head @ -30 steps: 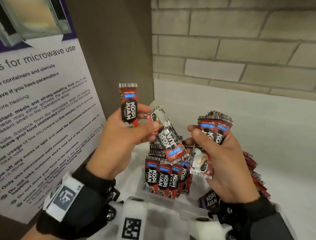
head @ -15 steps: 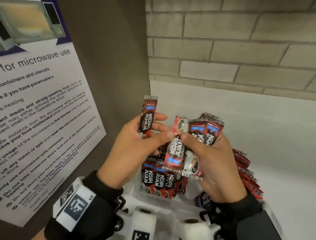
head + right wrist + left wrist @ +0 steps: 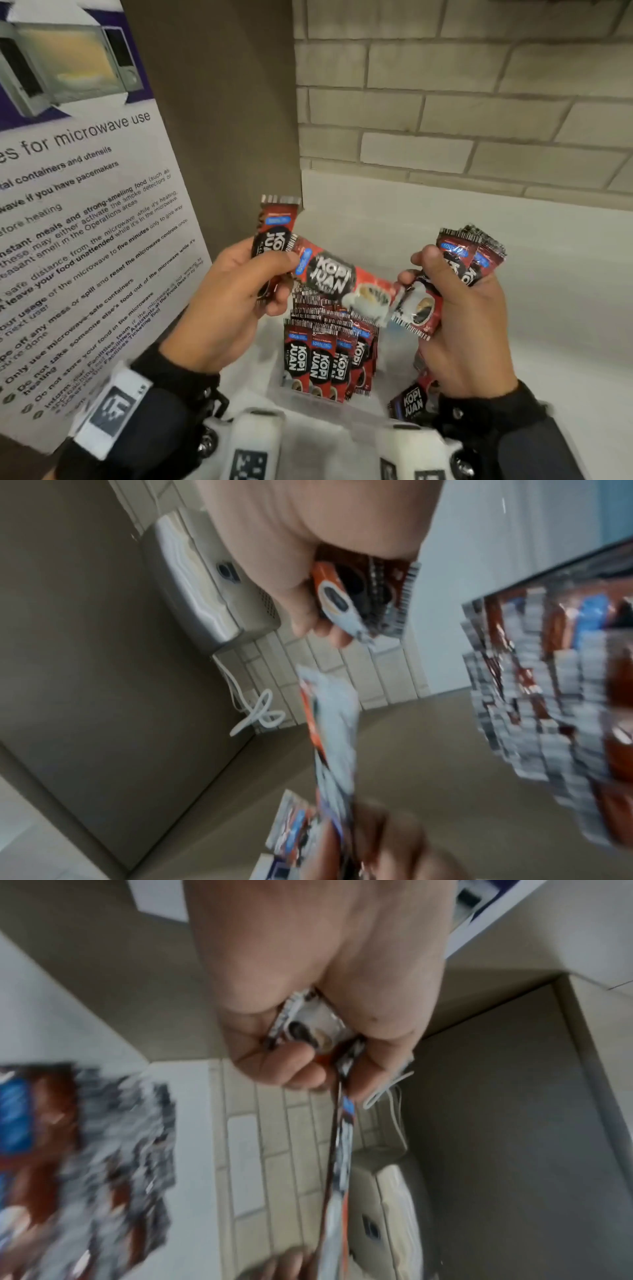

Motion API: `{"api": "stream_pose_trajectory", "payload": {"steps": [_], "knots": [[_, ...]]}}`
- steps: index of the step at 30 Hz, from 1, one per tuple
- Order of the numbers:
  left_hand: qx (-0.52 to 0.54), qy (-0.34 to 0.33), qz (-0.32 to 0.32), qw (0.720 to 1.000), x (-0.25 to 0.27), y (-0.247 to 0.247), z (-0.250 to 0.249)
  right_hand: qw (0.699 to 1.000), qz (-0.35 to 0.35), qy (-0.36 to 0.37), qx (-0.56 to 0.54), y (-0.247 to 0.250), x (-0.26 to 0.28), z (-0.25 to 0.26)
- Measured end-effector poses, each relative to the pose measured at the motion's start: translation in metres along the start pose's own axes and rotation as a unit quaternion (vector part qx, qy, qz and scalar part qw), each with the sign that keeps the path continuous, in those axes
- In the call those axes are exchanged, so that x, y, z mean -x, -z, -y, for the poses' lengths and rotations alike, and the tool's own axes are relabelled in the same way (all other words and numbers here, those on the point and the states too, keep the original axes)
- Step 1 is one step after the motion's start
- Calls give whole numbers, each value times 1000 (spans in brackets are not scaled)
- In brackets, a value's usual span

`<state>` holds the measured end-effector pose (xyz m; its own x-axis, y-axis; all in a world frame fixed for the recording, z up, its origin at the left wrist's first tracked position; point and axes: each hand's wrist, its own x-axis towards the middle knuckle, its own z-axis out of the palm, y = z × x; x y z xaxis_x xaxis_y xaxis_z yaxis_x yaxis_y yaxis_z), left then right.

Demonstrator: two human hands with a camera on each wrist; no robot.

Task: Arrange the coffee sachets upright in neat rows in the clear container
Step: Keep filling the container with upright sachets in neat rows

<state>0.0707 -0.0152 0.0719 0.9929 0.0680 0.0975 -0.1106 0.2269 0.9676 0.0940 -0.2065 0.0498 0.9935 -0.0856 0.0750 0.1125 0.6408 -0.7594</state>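
Several red-and-black foil coffee sachets [image 3: 322,359] stand upright in rows inside the clear plastic container [image 3: 308,401] on the white table [image 3: 548,274]; its right part looks unfilled. Left hand [image 3: 226,301] pinches one upright sachet and one end of a crosswise sachet [image 3: 339,277]. Right hand [image 3: 459,329] grips a fanned bundle [image 3: 469,253]. Sachets are probably light, thin, pliable and slick: grasp at mid-body.

Your left hand [image 3: 318,988] fills the top of the view, its fingers [image 3: 294,1069] curled round a coffee sachet [image 3: 339,1139] seen edge-on and running down toward the bottom edge. A blurred bunch of sachets [image 3: 89,1153] sits at the left, with a brick wall [image 3: 274,1137] behind.
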Motion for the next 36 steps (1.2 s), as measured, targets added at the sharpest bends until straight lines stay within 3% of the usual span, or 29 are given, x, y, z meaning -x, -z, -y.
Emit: {"api": "stream_pose_trajectory", "payload": {"steps": [3,6,9,13,21,25,27,29,32,36], "knots": [[-79,17,81,993,-2,8,-6,990,78,-94,65,4,-1,2],[-164,28,146,975,0,2,-12,956,172,-189,147,-5,9,-7],[-228,-8,126,965,-2,-2,-12,939,209,-220,160,-16,17,-18],[-264,-47,102,958,-6,0,-6,928,219,-300,38,-22,21,-21],[-330,-104,61,936,-8,-4,7,918,213,-326,-81,-25,20,-24],[-328,-118,44,936,-6,-8,9,935,223,-276,-12,-26,24,-23],[-247,-79,45,965,-4,-13,13,946,210,-245,21,-25,24,-21],[-62,8,41,997,-3,-11,16,954,197,-224,25,-21,20,-18],[172,106,90,975,-2,-6,12,963,169,-209,11,-15,13,-10],[222,128,114,960,-1,-8,11,970,143,-194,-31,-11,9,0]]}}
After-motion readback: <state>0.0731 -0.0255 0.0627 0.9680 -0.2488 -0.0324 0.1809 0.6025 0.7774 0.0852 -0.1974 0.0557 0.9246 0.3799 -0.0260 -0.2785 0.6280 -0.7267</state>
